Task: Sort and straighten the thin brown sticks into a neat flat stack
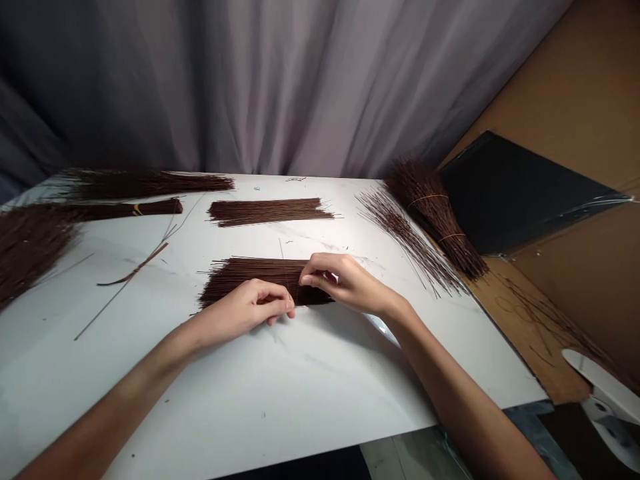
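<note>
A row of thin dark brown sticks [250, 267], laid side by side, lies on the white table just beyond my hands. My left hand [263, 303] is closed in a pinch at the near edge of this row. Close by on the right, my right hand [335, 277] pinches with thumb and forefinger above the row and hides its right end. A faint thin strand [299, 292] shows between the two hands. What sits in the left fingertips is too small to tell.
Another stick bundle [270, 212] lies farther back. A tied bundle [135, 209] and loose twigs [135, 272] are on the left. Spread sticks [410, 237] and a large tied bundle [440, 217] line the right edge. A grey curtain [280, 87] hangs behind the table.
</note>
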Tool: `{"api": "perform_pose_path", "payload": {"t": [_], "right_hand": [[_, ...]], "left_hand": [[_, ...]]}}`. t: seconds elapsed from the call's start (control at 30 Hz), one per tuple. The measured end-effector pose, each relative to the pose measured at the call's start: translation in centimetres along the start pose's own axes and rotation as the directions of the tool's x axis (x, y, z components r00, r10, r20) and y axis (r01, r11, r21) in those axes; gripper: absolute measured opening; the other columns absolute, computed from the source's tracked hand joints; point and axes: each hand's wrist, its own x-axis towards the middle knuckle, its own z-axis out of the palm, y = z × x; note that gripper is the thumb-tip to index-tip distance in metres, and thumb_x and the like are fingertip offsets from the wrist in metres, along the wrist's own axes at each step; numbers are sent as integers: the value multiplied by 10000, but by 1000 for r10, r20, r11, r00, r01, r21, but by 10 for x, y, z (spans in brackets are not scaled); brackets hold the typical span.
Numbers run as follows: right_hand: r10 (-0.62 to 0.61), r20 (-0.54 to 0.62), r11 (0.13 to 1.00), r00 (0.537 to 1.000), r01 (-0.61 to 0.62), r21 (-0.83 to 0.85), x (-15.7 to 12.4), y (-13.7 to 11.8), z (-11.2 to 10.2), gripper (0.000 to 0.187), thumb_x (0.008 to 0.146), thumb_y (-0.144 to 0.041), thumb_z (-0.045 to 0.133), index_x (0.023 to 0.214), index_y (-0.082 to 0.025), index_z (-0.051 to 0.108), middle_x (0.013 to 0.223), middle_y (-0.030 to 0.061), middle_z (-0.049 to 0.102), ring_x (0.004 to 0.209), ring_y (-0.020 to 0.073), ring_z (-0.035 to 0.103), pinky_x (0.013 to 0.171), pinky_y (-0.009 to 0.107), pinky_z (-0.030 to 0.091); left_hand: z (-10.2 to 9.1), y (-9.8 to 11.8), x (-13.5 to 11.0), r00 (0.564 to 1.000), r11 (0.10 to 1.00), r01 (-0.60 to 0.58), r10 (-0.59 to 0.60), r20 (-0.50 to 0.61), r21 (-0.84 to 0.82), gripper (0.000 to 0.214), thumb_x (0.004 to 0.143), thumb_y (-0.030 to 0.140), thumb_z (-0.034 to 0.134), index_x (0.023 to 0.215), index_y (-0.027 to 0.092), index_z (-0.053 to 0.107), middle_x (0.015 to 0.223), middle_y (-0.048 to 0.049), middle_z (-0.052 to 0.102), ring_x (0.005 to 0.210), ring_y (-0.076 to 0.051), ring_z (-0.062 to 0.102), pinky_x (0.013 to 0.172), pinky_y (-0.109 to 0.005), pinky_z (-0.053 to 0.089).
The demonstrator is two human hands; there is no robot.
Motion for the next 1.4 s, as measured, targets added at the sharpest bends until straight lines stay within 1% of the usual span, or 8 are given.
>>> {"api": "perform_pose_path", "payload": {"t": [0.07, 0.13, 0.3, 0.67, 0.8, 1.03, 1.23, 1.4], "right_hand": [[1, -37, 1000, 999, -1, 12, -4, -5, -2, 188, 1015, -294, 576, 938, -159, 682, 870, 33, 688, 739, 122, 583, 676, 254, 455], [-2, 13, 996, 1000, 1, 87, -9, -9, -4, 190, 1019, -296, 569, 942, -163, 682, 893, 30, 700, 773, 122, 610, 705, 253, 474], [5, 173, 991, 985, -29, 134, -14, -5, -7, 176, 1011, -282, 583, 947, -169, 702, 915, 25, 716, 800, 127, 628, 736, 263, 489], [66, 43, 997, 997, -64, -36, -15, -3, -9, 200, 1013, -318, 575, 922, -184, 693, 843, 19, 690, 725, 126, 573, 677, 264, 450], [46, 45, 998, 998, -44, -54, -14, -5, -5, 164, 1017, -267, 565, 940, -190, 687, 873, 16, 694, 743, 123, 576, 695, 262, 447], [68, 4, 990, 998, -67, -123, -16, -7, -9, 206, 1032, -330, 549, 982, -196, 696, 873, 20, 680, 738, 126, 571, 692, 262, 437], [-36, -111, 954, 993, 1, -300, -15, -6, -8, 194, 1045, -224, 498, 992, -175, 678, 908, 51, 682, 807, 151, 590, 762, 294, 420], [-79, -128, 911, 989, 19, -412, -12, -8, -6, 213, 1061, -230, 466, 977, -168, 652, 886, 51, 676, 814, 164, 573, 801, 324, 385]], "left_hand": [[-1, -4, 4, 993, 999, -8, 14, -118, 47, 298, 939, 424, 556, 840, 208, 735, 672, 20, 511, 610, -143, 413, 554, -259, 260], [-3, -4, 6, 981, 999, -30, 36, -190, 31, 304, 942, 430, 550, 843, 206, 730, 670, 26, 489, 622, -144, 415, 567, -256, 266], [-6, 3, 3, 979, 989, -77, 52, -197, -123, 291, 945, 431, 563, 858, 204, 725, 669, 35, 436, 650, -139, 414, 613, -249, 310], [-2, 12, -4, 986, 972, -44, 5, -167, -232, 354, 967, 490, 528, 863, 206, 712, 621, 33, 429, 580, -127, 377, 579, -250, 342], [0, 8, -3, 979, 989, -85, 59, -196, -124, 350, 967, 546, 568, 917, 219, 683, 603, 50, 426, 593, -117, 391, 564, -230, 325], [2, 3, 2, 965, 991, -68, 36, -260, -115, 317, 935, 507, 639, 884, 195, 641, 747, 9, 618, 534, -96, 530, 452, -200, 382], [-1, 5, 2, 967, 991, -25, -9, -254, -133, 319, 929, 481, 655, 847, 173, 644, 689, 11, 640, 403, -60, 466, 377, -186, 375], [-2, 4, 2, 960, 991, -33, -6, -281, -132, 322, 927, 494, 652, 861, 179, 646, 735, 4, 651, 468, -74, 516, 399, -175, 368]]}}
